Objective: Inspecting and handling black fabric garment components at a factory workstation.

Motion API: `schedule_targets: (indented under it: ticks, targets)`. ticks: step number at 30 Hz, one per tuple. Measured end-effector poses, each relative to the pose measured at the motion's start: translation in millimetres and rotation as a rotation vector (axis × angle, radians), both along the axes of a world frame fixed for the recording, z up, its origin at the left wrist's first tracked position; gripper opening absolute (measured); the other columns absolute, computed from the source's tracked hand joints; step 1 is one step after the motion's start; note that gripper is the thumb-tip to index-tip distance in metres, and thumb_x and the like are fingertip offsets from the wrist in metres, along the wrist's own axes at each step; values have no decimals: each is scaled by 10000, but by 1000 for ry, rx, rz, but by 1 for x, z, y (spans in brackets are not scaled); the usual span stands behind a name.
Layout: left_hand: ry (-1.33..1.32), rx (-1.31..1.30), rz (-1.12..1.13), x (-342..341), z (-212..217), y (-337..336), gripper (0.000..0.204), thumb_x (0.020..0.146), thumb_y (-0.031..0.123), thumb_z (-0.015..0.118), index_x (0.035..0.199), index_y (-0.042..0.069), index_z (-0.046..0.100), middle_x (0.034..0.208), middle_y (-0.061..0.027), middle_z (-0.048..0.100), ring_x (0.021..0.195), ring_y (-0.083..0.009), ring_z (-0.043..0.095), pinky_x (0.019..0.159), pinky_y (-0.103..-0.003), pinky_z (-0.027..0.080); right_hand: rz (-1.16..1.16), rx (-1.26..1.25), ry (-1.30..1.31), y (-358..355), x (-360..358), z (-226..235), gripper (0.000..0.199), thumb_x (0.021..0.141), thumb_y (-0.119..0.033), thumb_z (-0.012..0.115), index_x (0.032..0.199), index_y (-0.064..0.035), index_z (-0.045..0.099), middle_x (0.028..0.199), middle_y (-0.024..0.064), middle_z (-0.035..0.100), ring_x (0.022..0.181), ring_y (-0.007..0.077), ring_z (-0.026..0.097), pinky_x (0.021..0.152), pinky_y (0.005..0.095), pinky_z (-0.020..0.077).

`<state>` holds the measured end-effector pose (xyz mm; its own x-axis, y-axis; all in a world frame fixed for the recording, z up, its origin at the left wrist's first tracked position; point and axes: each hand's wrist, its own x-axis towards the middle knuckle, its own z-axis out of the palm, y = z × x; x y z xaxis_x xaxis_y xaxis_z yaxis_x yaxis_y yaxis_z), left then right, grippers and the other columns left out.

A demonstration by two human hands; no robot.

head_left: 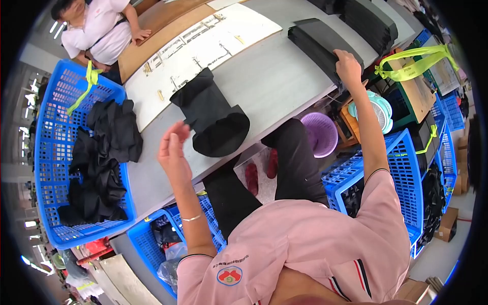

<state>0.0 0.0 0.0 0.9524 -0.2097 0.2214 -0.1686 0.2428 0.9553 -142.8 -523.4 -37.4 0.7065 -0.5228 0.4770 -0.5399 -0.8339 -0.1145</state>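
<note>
My left hand (174,151) is raised over the near edge of the grey table, its fingers loosely bent and apart with nothing in them. Just beyond it lies a black cloth piece (206,101), with a rounded, folded black part (222,133) at its near end. My right hand (348,70) reaches out to a stack of black fabric pieces (317,43) at the right. Its fingers rest on the stack's near side, and the thumb stands apart from them.
A blue basket (48,147) heaped with black cloth (104,152) stands at the left. Across the table, beside a white board (178,63), sits a person (104,30). Another black stack (368,25) is farther right. A purple bin (319,134) and a teal fan (375,113) are below the edge.
</note>
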Motion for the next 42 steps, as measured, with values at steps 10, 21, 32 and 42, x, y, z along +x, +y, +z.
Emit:
schedule_targets:
  ticks: [10, 21, 32, 42]
  targets:
    - [647, -195, -853, -125, -89, -81, 741, 1000, 527, 463, 1511, 14, 305, 1519, -146, 393, 1391, -280, 397, 1144, -432, 339, 305, 25, 235, 265, -70, 4, 314, 864, -117, 625, 1176, -78, 623, 901, 49, 656, 792, 230, 648, 648, 344, 532]
    - [962, -556, -1167, -156, -116, -140, 915, 792, 714, 604, 1434, 88, 426, 1385, -96, 529, 1285, -269, 507, 1079, -437, 429, 323, 565, -84, 326, -141, 17, 258, 949, -130, 606, 1193, -53, 637, 882, 162, 682, 731, 237, 679, 649, 324, 521]
    - [940, -556, -869, -150, -58, -108, 526, 891, 259, 710, 1299, -23, 534, 1187, -185, 654, 1107, -345, 635, 1023, -465, 484, 151, 1273, -334, 324, -163, 17, 154, 934, -135, 657, 908, 17, 670, 682, -15, 577, 611, 43, 470, 548, 225, 395]
    - [745, -353, -671, -149, -31, -83, 362, 897, 179, 677, 1165, -51, 598, 1015, -178, 705, 964, -263, 682, 908, -397, 545, 314, 800, -298, 339, -145, 26, 343, 925, -171, 655, 1216, -6, 578, 1039, 105, 663, 865, 105, 599, 750, 277, 486]
